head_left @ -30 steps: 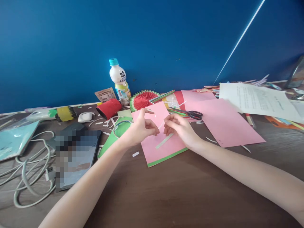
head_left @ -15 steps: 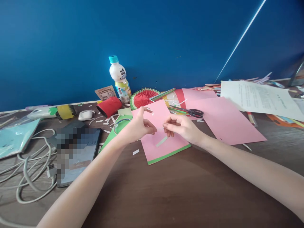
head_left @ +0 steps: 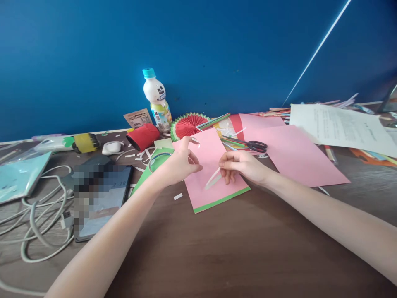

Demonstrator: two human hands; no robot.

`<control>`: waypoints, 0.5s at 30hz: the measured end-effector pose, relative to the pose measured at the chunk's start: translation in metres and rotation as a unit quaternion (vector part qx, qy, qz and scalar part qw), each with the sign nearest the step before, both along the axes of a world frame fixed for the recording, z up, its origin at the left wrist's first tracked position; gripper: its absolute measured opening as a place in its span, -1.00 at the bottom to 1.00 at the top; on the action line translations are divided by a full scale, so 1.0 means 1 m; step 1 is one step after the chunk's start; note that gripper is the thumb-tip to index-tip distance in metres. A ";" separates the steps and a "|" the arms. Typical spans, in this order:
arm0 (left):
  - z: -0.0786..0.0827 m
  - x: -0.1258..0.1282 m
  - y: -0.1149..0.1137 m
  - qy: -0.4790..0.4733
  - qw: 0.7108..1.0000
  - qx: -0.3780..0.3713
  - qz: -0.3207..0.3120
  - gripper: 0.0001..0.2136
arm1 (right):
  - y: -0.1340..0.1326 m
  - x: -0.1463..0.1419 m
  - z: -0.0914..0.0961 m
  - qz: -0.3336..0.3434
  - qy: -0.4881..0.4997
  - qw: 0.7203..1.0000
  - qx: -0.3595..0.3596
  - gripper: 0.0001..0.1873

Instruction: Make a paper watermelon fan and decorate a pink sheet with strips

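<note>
Over the pink sheet of paper (head_left: 201,194), which has a green strip along its near edge, both my hands are raised. My left hand (head_left: 180,163) is open, its thumb apart from the forefinger; a small whitish bit shows at the forefinger tip, and I cannot tell whether it is a nail or a scrap. Between thumb and fingers of my right hand (head_left: 240,165) is one end of a narrow white strip (head_left: 212,178). Its other end hangs down toward the pink sheet, where a pale band is visible beside it. Scissors (head_left: 257,146) lie just beyond my right hand.
A bottle (head_left: 156,99), a pleated red-and-green paper fan (head_left: 190,125) and a red paper tube (head_left: 143,137) stand by the blue wall. On the left are a phone (head_left: 107,203) and white cables (head_left: 34,231). More pink paper (head_left: 305,161) and a printed sheet (head_left: 338,128) lie right.
My right hand has shifted slightly right, away from my left hand, and the white strip now shows more clearly beneath its fingers. My left hand has barely moved.
</note>
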State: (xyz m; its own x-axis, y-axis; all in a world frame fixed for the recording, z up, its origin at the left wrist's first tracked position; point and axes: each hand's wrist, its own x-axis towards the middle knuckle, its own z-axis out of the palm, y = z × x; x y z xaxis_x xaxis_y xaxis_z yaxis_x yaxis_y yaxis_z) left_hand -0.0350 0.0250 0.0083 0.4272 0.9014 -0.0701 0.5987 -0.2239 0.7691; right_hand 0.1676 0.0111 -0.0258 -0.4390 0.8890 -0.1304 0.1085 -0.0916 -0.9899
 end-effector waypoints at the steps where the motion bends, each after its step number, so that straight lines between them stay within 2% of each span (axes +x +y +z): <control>1: -0.002 0.001 0.000 -0.010 1.000 0.004 -0.009 -0.49 | 0.000 0.000 -0.002 0.000 0.002 1.000 -0.005 -0.82; 9: -0.020 0.001 0.000 -0.007 0.998 0.011 -0.061 -0.44 | 0.001 -0.002 -0.012 -0.004 0.010 1.000 -0.028 -0.86; 15: -0.018 0.001 -0.003 0.011 0.998 0.012 -0.067 -0.44 | 0.000 -0.004 -0.011 -0.009 -0.006 1.000 -0.026 -0.86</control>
State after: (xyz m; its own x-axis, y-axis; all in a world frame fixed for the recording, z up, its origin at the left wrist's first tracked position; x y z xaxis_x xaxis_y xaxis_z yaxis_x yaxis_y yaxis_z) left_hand -0.0339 0.0224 -0.0094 0.5419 0.8382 -0.0610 0.5795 -0.3202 0.7495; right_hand 0.1634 0.0112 -0.0372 -0.4217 0.8885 -0.1808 0.1178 -0.1440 -0.9825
